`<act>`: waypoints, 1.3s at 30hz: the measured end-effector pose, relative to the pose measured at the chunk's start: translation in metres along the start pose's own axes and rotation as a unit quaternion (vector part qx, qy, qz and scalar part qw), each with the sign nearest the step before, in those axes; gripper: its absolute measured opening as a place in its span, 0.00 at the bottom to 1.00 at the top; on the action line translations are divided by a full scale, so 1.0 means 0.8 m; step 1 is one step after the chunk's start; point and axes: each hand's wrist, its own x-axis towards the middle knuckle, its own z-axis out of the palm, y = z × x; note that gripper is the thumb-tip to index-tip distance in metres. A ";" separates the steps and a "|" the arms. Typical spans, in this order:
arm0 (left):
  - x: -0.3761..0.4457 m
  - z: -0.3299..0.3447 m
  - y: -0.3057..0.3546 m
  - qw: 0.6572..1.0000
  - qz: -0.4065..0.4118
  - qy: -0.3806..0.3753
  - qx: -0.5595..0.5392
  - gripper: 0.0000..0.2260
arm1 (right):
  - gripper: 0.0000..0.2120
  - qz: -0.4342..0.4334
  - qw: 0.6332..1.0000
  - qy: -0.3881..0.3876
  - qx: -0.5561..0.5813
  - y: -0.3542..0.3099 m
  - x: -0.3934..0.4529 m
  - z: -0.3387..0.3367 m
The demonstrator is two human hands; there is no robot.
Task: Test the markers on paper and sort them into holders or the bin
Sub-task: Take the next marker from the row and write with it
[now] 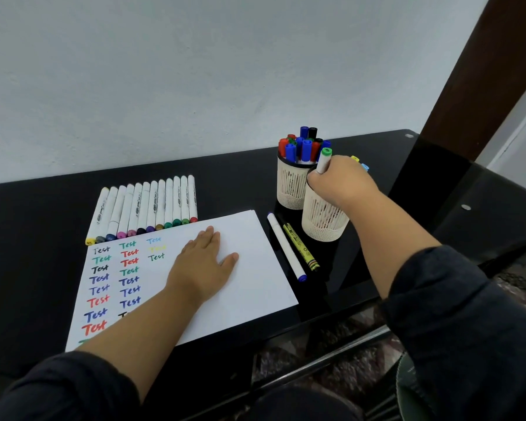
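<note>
Right hand (337,180) curled round a green-capped marker (323,161) over the near mesh holder (322,220) on the desk (422,189) — left hand (205,262) spread flat, fingers straight, on the paper (255,287), well apart from that marker.

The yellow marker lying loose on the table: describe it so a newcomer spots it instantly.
Start at the white paper on the black table. Right of its edge, before the nearer mesh holder, lie two loose pens. The yellow marker is the right one, printed with black; its neighbour, the white marker, is blue-capped.
</note>
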 end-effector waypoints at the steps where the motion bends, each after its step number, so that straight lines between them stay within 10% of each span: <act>1: 0.000 0.000 0.000 1.000 0.000 0.000 0.000 0.30 | 0.09 -0.006 1.000 0.016 0.026 0.002 -0.001 0.001; 23: -0.006 -0.007 0.006 1.000 -0.009 -0.020 0.012 0.29 | 0.10 -0.100 0.993 0.060 -0.035 0.011 -0.010 0.002; 39: -0.016 -0.043 -0.025 0.995 -0.026 -0.073 0.063 0.29 | 0.17 -0.328 0.888 0.105 -0.305 -0.034 -0.014 -0.014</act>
